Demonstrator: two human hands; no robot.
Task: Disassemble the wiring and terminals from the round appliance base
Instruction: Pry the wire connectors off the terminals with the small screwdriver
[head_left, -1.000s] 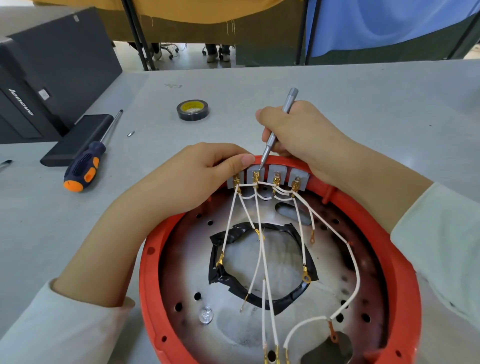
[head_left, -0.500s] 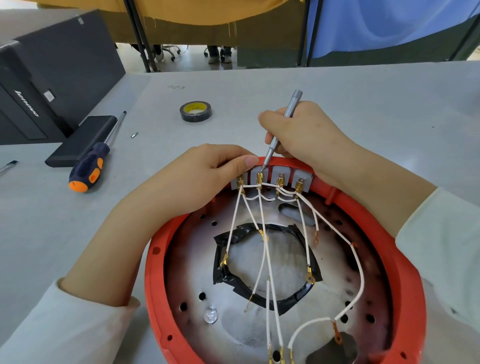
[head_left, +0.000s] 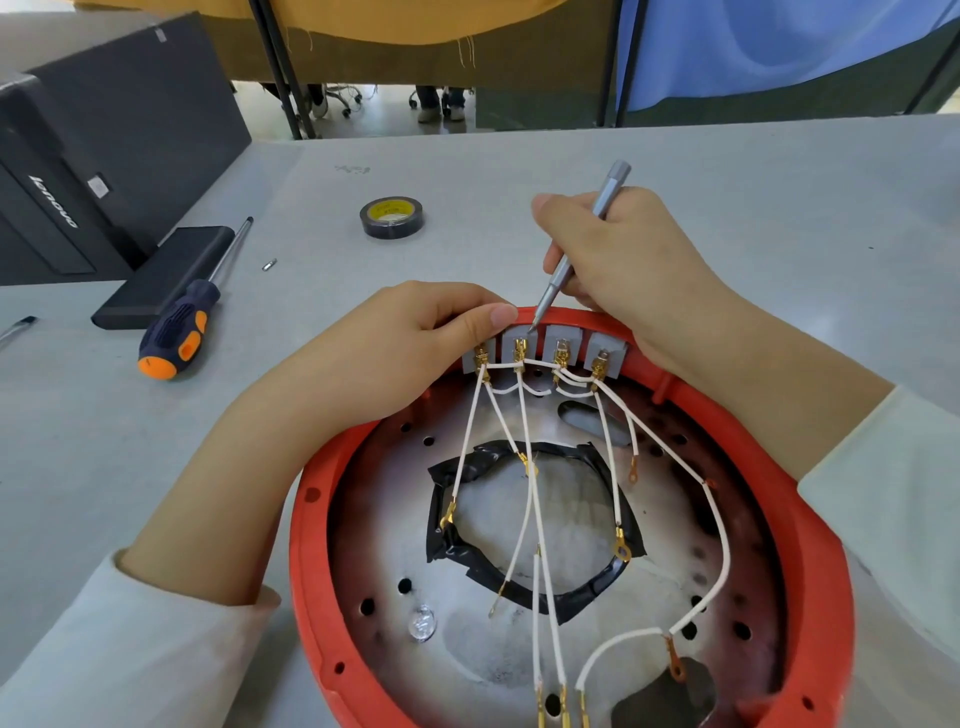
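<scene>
While the left hand (head_left: 395, 353) pinches the terminal block (head_left: 545, 353), the right hand (head_left: 623, 260) grips a slim screwdriver (head_left: 582, 244).

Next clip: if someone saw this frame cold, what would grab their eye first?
The round red base fills the lower middle, with white wires fanning down from a row of grey terminal blocks at its far rim. Just above, the right hand holds a slim grey screwdriver with its tip at the second block from the left, and the left hand grips the rim beside it. An orange and blue screwdriver lies at left.
</scene>
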